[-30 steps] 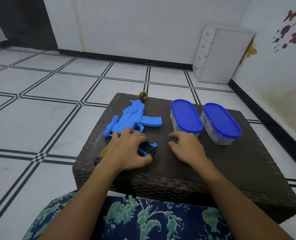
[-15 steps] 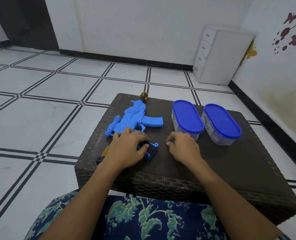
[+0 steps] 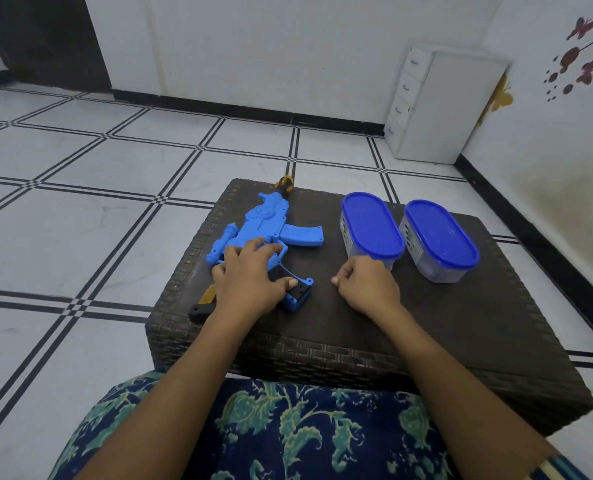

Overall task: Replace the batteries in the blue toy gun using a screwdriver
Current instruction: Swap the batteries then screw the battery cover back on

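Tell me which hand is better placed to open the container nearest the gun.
Likely right. The right hand sits just beside that container; the left hand rests on the toy gun, farther off.

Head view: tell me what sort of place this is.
Most likely a room in a home: a white tiled floor with black lines, a white drawer unit in the corner, butterfly stickers on the wall, and a low woven table.
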Demonstrator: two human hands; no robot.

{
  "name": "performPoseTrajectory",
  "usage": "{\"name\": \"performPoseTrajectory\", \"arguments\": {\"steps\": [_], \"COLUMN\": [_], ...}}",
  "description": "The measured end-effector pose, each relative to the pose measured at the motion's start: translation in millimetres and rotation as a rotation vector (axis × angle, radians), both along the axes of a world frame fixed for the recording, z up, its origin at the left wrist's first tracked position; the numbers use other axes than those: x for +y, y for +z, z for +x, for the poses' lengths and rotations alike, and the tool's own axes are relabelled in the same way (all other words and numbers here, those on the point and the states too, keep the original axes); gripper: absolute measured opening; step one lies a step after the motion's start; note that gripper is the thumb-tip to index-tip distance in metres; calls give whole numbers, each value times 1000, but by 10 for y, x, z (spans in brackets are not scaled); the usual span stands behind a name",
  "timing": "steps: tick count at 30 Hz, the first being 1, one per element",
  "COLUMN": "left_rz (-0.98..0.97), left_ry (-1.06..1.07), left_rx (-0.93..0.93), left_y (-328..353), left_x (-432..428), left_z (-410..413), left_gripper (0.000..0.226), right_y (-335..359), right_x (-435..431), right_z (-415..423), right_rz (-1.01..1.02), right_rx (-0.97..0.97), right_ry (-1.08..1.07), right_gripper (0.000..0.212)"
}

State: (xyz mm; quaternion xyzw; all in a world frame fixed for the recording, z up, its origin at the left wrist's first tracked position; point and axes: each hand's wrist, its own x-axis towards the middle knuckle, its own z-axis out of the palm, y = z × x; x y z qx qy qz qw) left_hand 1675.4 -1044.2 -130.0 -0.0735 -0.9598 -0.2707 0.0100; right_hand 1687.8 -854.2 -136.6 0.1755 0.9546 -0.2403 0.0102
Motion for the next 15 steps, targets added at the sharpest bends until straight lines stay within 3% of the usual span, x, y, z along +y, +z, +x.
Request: {"name": "performPoseTrajectory", "arguments": {"steps": [7, 15], "left_rz": [-14, 6], "left_ry": [1, 8], "left_rx": [17, 15], "left_y": [-5, -23], "left_x": [-8, -7], "left_z": [15, -9], "left_gripper": [59, 56], "right_y": [-16, -9], "right_x": [56, 58], "right_z": [-20, -29], "right_rz": [-94, -86], "right_rx": [23, 23], "right_ry": [22, 75], "right_gripper": [22, 2]}}
